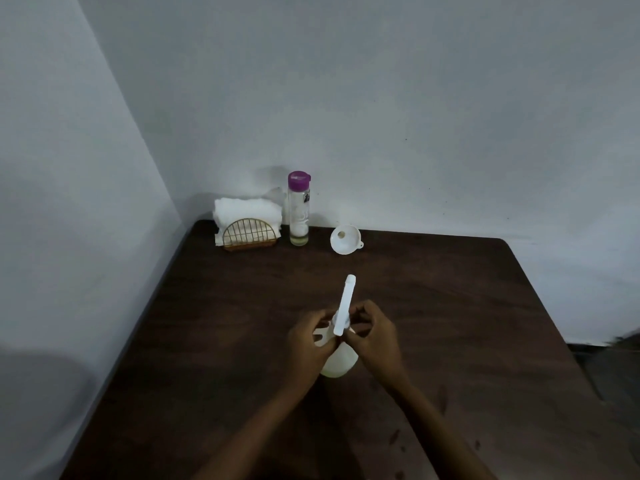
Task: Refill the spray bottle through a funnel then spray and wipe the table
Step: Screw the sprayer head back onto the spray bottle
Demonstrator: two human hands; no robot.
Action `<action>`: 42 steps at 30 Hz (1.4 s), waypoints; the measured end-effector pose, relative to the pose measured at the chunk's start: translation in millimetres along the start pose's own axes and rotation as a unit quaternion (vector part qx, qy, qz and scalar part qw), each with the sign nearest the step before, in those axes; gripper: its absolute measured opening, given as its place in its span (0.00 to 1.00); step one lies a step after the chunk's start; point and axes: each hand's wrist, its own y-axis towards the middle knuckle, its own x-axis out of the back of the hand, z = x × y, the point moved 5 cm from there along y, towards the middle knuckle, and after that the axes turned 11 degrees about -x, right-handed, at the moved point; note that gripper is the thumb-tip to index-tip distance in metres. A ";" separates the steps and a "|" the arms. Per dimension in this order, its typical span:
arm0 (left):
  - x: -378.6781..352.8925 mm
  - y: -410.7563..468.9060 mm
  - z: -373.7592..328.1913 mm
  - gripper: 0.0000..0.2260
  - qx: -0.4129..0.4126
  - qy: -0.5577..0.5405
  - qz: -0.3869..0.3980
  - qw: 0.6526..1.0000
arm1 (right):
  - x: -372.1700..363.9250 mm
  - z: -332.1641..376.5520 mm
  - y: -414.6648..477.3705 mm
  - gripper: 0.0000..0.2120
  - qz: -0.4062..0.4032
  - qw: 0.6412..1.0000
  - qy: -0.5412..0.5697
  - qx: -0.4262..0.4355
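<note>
From the head camera, the white spray bottle stands upright on the dark wooden desk, near the middle and closer to the person than anything else on it. Both hands meet at its neck. The left hand comes in from the left with fingers curled round the neck and the trigger part. The right hand comes in from the right, its fingers bent and pinching at the collar just under the spray head. The long spray head rises above both hands and points away from the person, toward the far wall. The rounded lower body of the bottle shows below and between the two wrists.

Well apart from the hands, at the far edge of the desk, a white funnel lies tipped on its side with its mouth facing the camera. Left of it stands a clear bottle with a purple cap. Further left, in the corner, folded white cloths sit in a gold wire holder
</note>
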 end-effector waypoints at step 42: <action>15.6 9.1 -11.8 0.14 0.038 -0.087 0.003 0.995 | -20.6 -24.2 -7.2 0.20 -0.090 0.996 0.021 -0.016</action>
